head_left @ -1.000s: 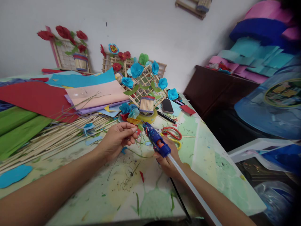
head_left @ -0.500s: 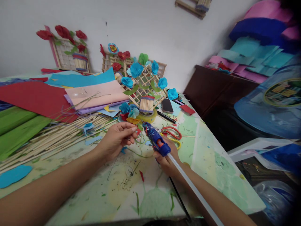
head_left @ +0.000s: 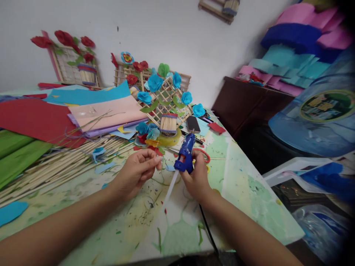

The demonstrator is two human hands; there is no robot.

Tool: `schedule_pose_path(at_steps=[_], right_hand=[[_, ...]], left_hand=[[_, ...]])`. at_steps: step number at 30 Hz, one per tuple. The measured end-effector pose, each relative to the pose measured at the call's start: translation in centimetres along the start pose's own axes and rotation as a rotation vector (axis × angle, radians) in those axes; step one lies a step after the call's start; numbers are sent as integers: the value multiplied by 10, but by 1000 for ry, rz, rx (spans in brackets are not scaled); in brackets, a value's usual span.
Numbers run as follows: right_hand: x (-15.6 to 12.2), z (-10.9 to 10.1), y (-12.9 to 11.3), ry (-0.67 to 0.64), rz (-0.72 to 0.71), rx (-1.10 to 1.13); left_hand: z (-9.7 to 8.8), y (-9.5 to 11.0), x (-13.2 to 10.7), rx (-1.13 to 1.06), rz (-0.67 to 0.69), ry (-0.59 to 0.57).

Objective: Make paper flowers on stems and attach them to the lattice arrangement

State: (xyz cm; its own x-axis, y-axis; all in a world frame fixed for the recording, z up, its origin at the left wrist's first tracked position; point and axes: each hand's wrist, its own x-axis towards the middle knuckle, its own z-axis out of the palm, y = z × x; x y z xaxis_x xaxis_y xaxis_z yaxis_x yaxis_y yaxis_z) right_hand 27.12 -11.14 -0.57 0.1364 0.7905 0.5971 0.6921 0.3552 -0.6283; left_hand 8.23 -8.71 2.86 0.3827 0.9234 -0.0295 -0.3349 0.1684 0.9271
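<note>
My right hand grips a blue hot glue gun over the paint-stained table. Its nozzle points up and away toward the flower frame, and its white glue stick trails down to the left. A black cord runs from the gun off the table's front edge. My left hand is just left of the gun, fingers pinched on a thin green stem piece too small to make out well.
Red-handled scissors and a tape roll lie behind the gun. A lattice frame with blue paper flowers, a phone, coloured paper sheets and a pile of bamboo sticks fill the table's left and back. A dark cabinet stands right.
My right hand swung the glue gun: its nozzle turned from my left fingers to point up and away, and the glue stick now trails left. The view shifted slightly.
</note>
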Motion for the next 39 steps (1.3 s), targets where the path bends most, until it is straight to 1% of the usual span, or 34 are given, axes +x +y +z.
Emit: schedule_pose_path(at_steps=[2,5,7,11,14,17,21,25,28,31,34,36,39], right_hand=[[0,2,3,39,19,-22],[1,4,4,67,45,-41],[1,6,3,65,61,-42],[2,8,0,32,78,-43],[2,8,-1,17,85,-54],[2,10,0,-10,85,-62],[0,12,1,-32,70,-87],[-2,13,-1,-42,59,-85],[-3,14,-5,-97,81,-4],[-5,16,-9,-140,88,72],[-6,17,-9,-164,74,92],[-7,18,-8,-184,62,80],[-8,19,-7,-202,68,50]], left_hand=[[5,2,-5,21,-17,-29],[10,3,-9,82,-36,-42],[11,0,-9,131,-58,-55],[9,-11,-7,210,-98,-76],[6,-18,-5,161,-102,-55],[5,-21,-3,92,-108,-24],[7,-18,-2,43,-131,14],[8,-13,-6,129,-132,32],[6,-9,-8,166,-86,3],[4,-7,-7,120,-65,-53],[1,-6,-2,94,-47,-27],[1,-6,1,94,-64,-1],[0,-7,2,86,-124,-12]])
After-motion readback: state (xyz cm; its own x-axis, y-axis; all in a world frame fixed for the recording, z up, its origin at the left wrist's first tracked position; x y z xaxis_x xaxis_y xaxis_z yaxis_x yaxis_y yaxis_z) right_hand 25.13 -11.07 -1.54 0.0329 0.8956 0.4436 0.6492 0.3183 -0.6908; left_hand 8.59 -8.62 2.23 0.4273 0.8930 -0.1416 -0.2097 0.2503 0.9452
